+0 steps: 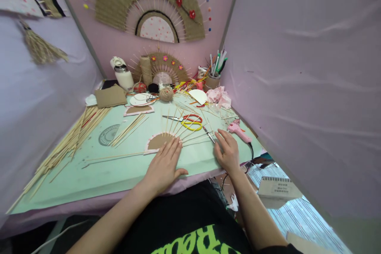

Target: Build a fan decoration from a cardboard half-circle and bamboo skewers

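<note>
My left hand [166,162] lies flat, fingers stretched, its fingertips on the right part of a brown cardboard half-circle [159,141] with a pink-and-white edge. Thin bamboo sticks [178,127] fan out from its curved side, and a long one reaches left along its straight edge. My right hand [228,151] rests on the table to the right, fingers loosely bent and thumb apart, close to the stick ends. Beside its thumb is a pen [208,134]. Scissors [190,121] with red and yellow handles lie behind the sticks.
A pink glue gun [239,131] with a black cord lies right. Bamboo sticks [65,143] pile up left, near a protractor [109,135]. Behind stand a twine ball [166,94], a white bottle [124,78] and a tool cup [212,82]. Fabric walls [297,67] enclose the table.
</note>
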Motion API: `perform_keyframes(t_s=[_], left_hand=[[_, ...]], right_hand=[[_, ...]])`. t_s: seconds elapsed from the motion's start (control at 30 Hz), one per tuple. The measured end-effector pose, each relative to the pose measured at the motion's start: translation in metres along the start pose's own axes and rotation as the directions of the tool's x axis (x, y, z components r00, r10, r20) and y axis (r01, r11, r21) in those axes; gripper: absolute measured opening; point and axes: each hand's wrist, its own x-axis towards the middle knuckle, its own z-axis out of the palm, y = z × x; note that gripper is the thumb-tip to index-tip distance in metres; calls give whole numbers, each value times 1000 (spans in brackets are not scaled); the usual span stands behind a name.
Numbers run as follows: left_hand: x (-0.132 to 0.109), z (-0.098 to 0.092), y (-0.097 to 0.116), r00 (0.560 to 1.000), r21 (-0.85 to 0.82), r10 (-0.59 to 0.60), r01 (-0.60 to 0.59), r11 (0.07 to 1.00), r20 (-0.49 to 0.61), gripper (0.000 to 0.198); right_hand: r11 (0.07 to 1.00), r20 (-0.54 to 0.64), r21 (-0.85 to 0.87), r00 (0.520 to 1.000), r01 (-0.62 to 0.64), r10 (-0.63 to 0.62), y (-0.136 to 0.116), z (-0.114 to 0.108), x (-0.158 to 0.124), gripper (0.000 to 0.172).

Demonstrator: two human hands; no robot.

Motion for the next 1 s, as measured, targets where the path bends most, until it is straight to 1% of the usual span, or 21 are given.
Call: perform_keyframes(t_s=[0.07,0.2,0.33,0.53,0.8,1.0], left_hand=[[-1,2,-1,1000,-1,9,-9,1000,23,84],[-1,4,-1,999,-18,6,-5,1000,31,85],[-2,5,-1,999,-43,5,-3,999,33,84],[-1,6,-1,998,-37,-9,11,999,57,84],[-1,7,-1,999,-48,-1,3,999,36,83],[-1,6,-1,999,-32,-5,6,999,46,84]], right_hand=[[1000,12,-4,1000,7,-7,-1,0,0,42],[1000,48,-5,999,-10,10,-2,0,1,38],[1000,40,4,999,-12,12,-2,-1,2,35],[1000,27,12,1000,7,-7,-2,-1,3,31],[999,59,31,998,-28,26,-3,-2,3,29],[999,51,13,998,-45,45,-3,-1,2,27]])
